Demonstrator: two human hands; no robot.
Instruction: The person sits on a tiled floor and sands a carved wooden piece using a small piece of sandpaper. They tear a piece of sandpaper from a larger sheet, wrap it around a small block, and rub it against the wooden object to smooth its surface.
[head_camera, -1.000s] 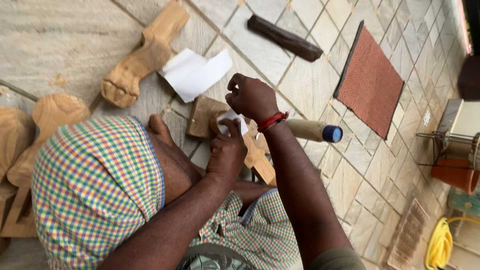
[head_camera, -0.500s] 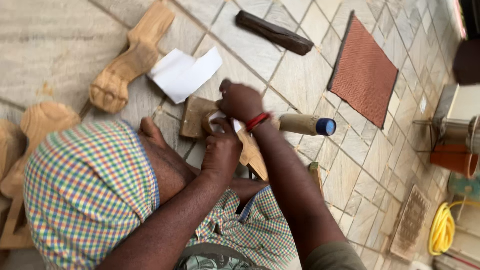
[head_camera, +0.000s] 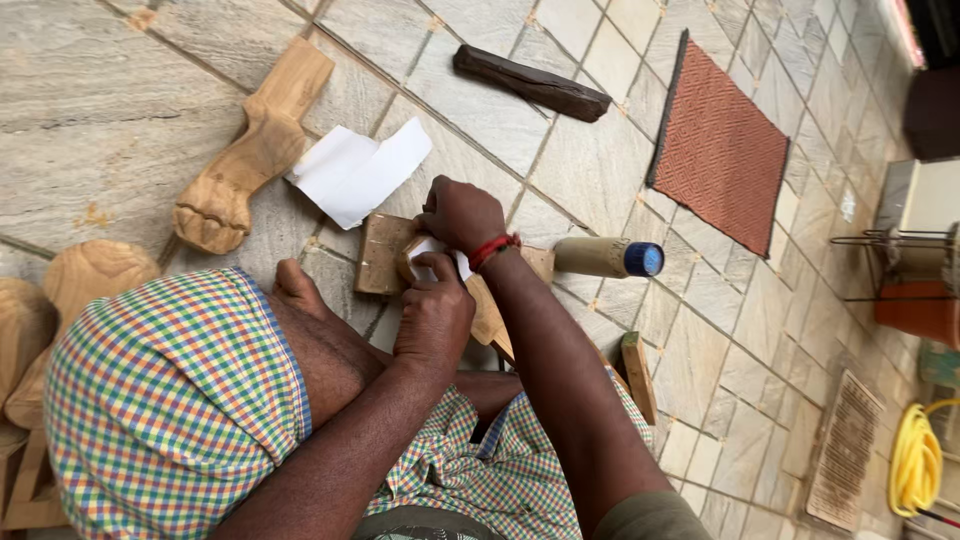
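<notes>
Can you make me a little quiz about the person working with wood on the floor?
1. True or false: the red mat lies under the wooden piece.
2. What colour is the band on the right hand?
3. The left hand presses on: A) white paper B) the yellow hose C) the dark stick

Key: 1 false; 2 red; 3 A

A small white sheet of paper is pressed flat against a pale brown wooden piece lying on the tiled floor, just beside the bare foot. The wood runs from 10 o'clock toward 4 o'clock under the hands, its flat rectangular end showing at 10 o'clock.
</notes>
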